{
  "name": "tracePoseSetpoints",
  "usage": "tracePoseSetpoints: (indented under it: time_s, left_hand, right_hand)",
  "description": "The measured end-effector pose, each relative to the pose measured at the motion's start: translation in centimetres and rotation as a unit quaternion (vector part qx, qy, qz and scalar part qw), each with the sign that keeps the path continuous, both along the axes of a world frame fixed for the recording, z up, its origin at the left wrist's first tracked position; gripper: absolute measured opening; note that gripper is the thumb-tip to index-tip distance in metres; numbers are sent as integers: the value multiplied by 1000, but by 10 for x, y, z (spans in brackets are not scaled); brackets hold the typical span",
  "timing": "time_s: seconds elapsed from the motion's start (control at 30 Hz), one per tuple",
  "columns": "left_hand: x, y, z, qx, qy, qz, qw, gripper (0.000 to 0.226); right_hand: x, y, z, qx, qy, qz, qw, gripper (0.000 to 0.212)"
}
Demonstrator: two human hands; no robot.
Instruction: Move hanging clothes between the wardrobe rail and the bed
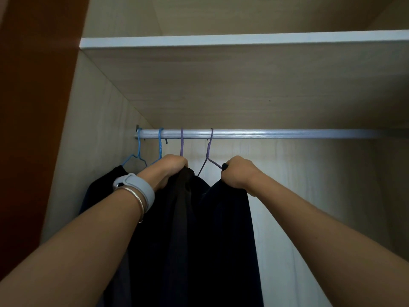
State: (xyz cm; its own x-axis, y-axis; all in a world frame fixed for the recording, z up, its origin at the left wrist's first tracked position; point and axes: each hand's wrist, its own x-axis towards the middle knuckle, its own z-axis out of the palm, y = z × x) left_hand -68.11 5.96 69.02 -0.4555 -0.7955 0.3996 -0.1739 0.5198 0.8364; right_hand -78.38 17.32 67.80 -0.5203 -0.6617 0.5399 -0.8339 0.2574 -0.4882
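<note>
While two hands [205, 171] grip dark clothes [199, 229], four hangers [182, 142], one rail [265, 133]

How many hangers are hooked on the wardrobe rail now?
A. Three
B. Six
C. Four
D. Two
C: four hooks sit over the rail, two blue hangers at the left end and two purple hangers next to them.

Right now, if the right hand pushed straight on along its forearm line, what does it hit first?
Probably the purple hanger just beyond the right hand, which is closed on dark clothing hanging from it. Past that, the rail. Depth is unclear.
</note>
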Motion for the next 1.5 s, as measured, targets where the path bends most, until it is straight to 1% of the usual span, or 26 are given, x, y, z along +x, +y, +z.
tracePoseSetpoints:
  time_s: [0.07,0.13,0.2,0.27,0.33,0.37,0.4,0.47,0.57,0.7,0.83,0.9,0.97,1.03,1.1,1.13,1.2,1.23,1.27,1.37,1.43,1.47,1.5]
  left_hand:
    - [4,3,-2,-6,-6,-2,1000,14]
    - [8,8,-4,-15,-11,-1,1000,18]
    - [12,17,-6,-31,-42,4,999,21]
    - [15,28,-9,-41,-89,8,995,19]
    - [14,34,-11,-45,-112,12,993,20]
    - [13,36,-11,-49,-112,14,992,24]
    - [11,37,-12,-55,-105,15,993,31]
    - [5,38,-13,-72,-78,22,994,45]
    - [-3,42,-15,-92,-33,22,995,55]
    - [-6,47,-14,-114,-46,30,992,54]
    - [-10,48,-15,-129,-79,60,987,43]
    - [-10,51,-17,-126,-87,55,987,48]
    - [-7,57,-26,-130,-65,38,989,55]
    - [2,66,-47,-154,-25,28,987,59]
    - [12,72,-83,-182,17,31,983,68]
    - [16,74,-106,-197,37,40,979,74]
    - [23,80,-164,-195,75,49,977,80]
    - [25,82,-195,-177,87,45,979,80]
    - [27,85,-232,-138,86,38,986,78]
    - [30,91,-338,17,54,33,998,64]
    - [34,92,-396,124,-8,47,991,51]
    - [36,90,-420,168,-56,54,983,45]
    - [37,88,-441,209,-104,57,971,43]
  right_hand:
    - [4,1,0,26,-9,13,1000,6]
    - [5,5,-4,22,-49,54,997,11]
    - [5,8,-12,-6,-92,93,991,20]
    - [3,11,-20,-18,-109,111,988,23]
    - [1,13,-25,-8,-99,108,989,17]
    - [0,14,-26,-2,-89,99,991,11]
    - [-1,15,-26,-1,-76,84,994,7]
    - [-4,16,-26,-20,-56,56,997,8]
    - [-5,17,-25,-67,-52,46,995,9]
    - [-1,20,-22,-80,-43,34,995,11]
    - [1,25,-24,-62,-47,47,996,9]
    - [-4,28,-30,-75,-63,82,992,22]
    - [-10,33,-44,-128,-64,102,984,36]
    - [-11,42,-70,-213,-47,116,969,38]
    - [-10,51,-106,-277,-66,141,948,37]
    - [-10,54,-127,-288,-90,156,940,36]
    - [-9,58,-180,-275,-151,177,933,36]
    - [-9,60,-207,-264,-179,182,930,34]
    - [-9,60,-238,-246,-212,179,929,30]
    - [-11,64,-320,-185,-303,141,924,16]
    - [-15,66,-362,-123,-358,102,920,23]
    - [-18,64,-379,-98,-370,80,920,26]
    - [-20,62,-393,-78,-367,59,925,24]
